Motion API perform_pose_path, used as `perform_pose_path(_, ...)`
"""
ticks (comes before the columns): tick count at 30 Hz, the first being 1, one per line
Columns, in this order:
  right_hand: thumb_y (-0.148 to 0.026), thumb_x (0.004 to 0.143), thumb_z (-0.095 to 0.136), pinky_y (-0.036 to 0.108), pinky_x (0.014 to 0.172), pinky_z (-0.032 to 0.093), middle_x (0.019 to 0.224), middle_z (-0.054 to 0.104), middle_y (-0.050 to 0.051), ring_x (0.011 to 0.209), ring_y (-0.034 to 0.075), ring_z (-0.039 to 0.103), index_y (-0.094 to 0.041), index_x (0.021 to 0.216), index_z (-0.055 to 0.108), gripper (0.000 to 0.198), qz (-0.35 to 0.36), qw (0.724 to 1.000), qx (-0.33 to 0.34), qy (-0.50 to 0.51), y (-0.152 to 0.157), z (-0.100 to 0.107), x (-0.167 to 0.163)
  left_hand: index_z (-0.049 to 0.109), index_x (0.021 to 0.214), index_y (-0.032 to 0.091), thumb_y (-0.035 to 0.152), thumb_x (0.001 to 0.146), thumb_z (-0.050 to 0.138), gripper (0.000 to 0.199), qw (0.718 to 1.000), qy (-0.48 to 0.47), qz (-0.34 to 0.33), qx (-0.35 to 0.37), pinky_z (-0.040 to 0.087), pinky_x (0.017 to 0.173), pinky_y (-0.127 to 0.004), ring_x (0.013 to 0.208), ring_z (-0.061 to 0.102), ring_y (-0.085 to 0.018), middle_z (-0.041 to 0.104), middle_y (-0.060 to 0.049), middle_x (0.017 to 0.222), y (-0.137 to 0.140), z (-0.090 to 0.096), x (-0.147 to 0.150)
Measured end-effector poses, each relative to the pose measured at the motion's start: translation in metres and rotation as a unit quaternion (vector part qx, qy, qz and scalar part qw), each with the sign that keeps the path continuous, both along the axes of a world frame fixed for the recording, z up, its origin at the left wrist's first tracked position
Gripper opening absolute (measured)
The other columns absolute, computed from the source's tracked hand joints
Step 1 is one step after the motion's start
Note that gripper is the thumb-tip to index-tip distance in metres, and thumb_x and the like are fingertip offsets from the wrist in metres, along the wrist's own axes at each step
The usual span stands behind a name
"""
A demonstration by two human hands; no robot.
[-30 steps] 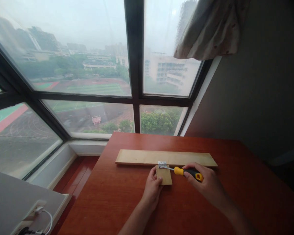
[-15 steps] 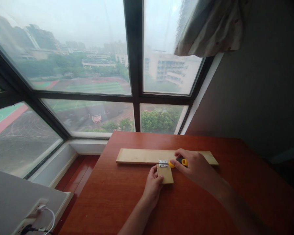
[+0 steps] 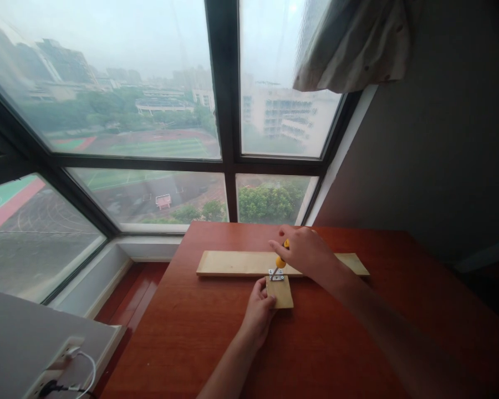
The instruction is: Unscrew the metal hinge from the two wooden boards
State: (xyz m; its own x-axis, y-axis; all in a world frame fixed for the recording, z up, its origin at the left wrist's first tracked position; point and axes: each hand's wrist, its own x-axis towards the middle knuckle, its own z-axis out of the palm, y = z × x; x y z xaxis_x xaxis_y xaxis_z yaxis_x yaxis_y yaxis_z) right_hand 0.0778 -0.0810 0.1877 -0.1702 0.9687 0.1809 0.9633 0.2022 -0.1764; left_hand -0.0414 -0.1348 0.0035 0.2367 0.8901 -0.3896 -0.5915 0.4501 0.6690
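Observation:
My left hand [image 3: 259, 306] grips a small wooden board [image 3: 280, 295] by its left edge, thumb on top. A silver metal hinge [image 3: 276, 275] spans the small board and the long wooden board [image 3: 233, 262] behind it. In my right hand [image 3: 305, 249] is a yellow-and-black screwdriver [image 3: 281, 261], tilted, its shaft pointing down to the hinge's near left part. The fingers of that hand curl about the handle from above and hide part of it. Whether the tip sits in a screw is too small to tell.
Both boards lie on a reddish-brown table [image 3: 183, 343]. Large windows with dark frames [image 3: 228, 111] stand behind it, and a curtain [image 3: 353, 50] hangs at the upper right. Wall sockets with a white cable [image 3: 92, 368] are at the lower left.
My right hand has moved up and left, swinging the screwdriver from lying nearly flat beside the hinge to standing steeply over it. My left hand stays on the small board.

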Motion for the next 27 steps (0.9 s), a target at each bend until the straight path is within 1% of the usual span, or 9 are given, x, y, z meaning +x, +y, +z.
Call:
perform_pose_path(4, -0.067, 0.085, 0.045, 0.033, 0.062, 0.044, 0.078, 0.07, 0.015, 0.073, 0.028, 0.067, -0.016, 0.09, 0.065, 0.055, -0.027, 0.999, -0.001, -0.025, 0.002, 0.001, -0.001, 0.054, 0.107, 0.019, 0.011, 0.054, 0.07, 0.055, 1.0, 0.001, 0.004, 0.001, 0.048, 0.068, -0.027, 0.075, 0.063, -0.017, 0.069, -0.006, 0.092, 0.0, 0.0, 0.0)
perform_pose_path(6, -0.065, 0.085, 0.047, 0.034, 0.063, 0.044, 0.079, 0.07, 0.016, 0.074, 0.029, 0.068, -0.016, 0.091, 0.065, 0.053, -0.019, 0.999, -0.01, -0.035, 0.001, 0.004, -0.001, 0.054, 0.107, 0.019, 0.011, 0.054, 0.07, 0.056, 1.0, 0.002, 0.001, 0.003, 0.048, 0.069, -0.027, 0.076, 0.064, -0.018, 0.069, -0.006, 0.092, 0.0, 0.001, 0.0)
perform_pose_path(10, -0.048, 0.087, 0.055, 0.032, 0.071, 0.046, 0.089, 0.072, 0.01, 0.084, 0.026, 0.067, -0.019, 0.096, 0.064, 0.032, 0.078, 0.996, -0.031, -0.008, -0.001, 0.009, 0.003, 0.054, 0.109, 0.019, 0.012, 0.056, 0.071, 0.057, 1.0, -0.006, -0.007, 0.009, 0.049, 0.071, -0.029, 0.076, 0.065, -0.019, 0.07, -0.006, 0.091, -0.001, 0.002, -0.001)
perform_pose_path(12, -0.04, 0.084, 0.06, 0.031, 0.076, 0.046, 0.099, 0.072, 0.008, 0.091, 0.024, 0.066, -0.02, 0.103, 0.063, 0.027, 0.115, 0.992, -0.037, 0.017, -0.001, 0.011, 0.007, 0.053, 0.11, 0.019, 0.012, 0.057, 0.07, 0.056, 1.0, -0.009, -0.007, 0.011, 0.049, 0.071, -0.029, 0.075, 0.064, -0.018, 0.07, -0.006, 0.091, -0.001, 0.002, -0.001)
perform_pose_path(15, -0.027, 0.08, 0.064, 0.031, 0.085, 0.046, 0.112, 0.069, 0.006, 0.102, 0.023, 0.063, -0.021, 0.113, 0.061, 0.034, 0.159, 0.984, -0.049, 0.057, -0.002, 0.012, 0.013, 0.053, 0.109, 0.019, 0.011, 0.058, 0.07, 0.055, 1.0, -0.011, -0.005, 0.009, 0.049, 0.07, -0.028, 0.074, 0.063, -0.016, 0.069, -0.005, 0.091, -0.001, 0.002, -0.001)
perform_pose_path(18, -0.016, 0.077, 0.06, 0.03, 0.091, 0.044, 0.118, 0.066, 0.005, 0.11, 0.021, 0.059, -0.021, 0.118, 0.059, 0.042, 0.205, 0.973, -0.063, 0.086, -0.006, 0.012, 0.017, 0.052, 0.111, 0.02, 0.011, 0.059, 0.069, 0.055, 1.0, -0.017, -0.007, 0.011, 0.049, 0.07, -0.027, 0.074, 0.063, -0.016, 0.069, -0.005, 0.091, -0.002, 0.002, -0.001)
perform_pose_path(20, -0.019, 0.078, 0.06, 0.03, 0.091, 0.044, 0.12, 0.065, 0.006, 0.111, 0.021, 0.059, -0.021, 0.12, 0.058, 0.042, 0.207, 0.973, -0.061, 0.085, -0.009, 0.012, 0.017, 0.051, 0.112, 0.02, 0.01, 0.06, 0.069, 0.055, 1.0, -0.019, -0.007, 0.013, 0.048, 0.07, -0.027, 0.075, 0.064, -0.016, 0.069, -0.005, 0.091, -0.002, 0.002, -0.001)
perform_pose_path(24, -0.041, 0.085, 0.058, 0.033, 0.081, 0.047, 0.114, 0.068, 0.008, 0.102, 0.026, 0.064, -0.021, 0.118, 0.06, 0.039, 0.139, 0.989, -0.033, 0.04, -0.014, 0.01, 0.012, 0.051, 0.112, 0.02, 0.011, 0.06, 0.069, 0.055, 1.0, -0.02, -0.007, 0.014, 0.048, 0.07, -0.027, 0.076, 0.064, -0.017, 0.069, -0.005, 0.093, -0.002, 0.001, -0.001)
perform_pose_path(27, -0.04, 0.089, 0.052, 0.031, 0.075, 0.047, 0.105, 0.071, 0.007, 0.094, 0.025, 0.066, -0.021, 0.108, 0.065, 0.03, 0.123, 0.992, -0.029, 0.024, -0.015, 0.009, 0.011, 0.051, 0.113, 0.019, 0.011, 0.06, 0.069, 0.057, 1.0, -0.02, -0.005, 0.012, 0.048, 0.07, -0.026, 0.076, 0.063, -0.016, 0.069, -0.006, 0.093, -0.002, 0.0, 0.0)
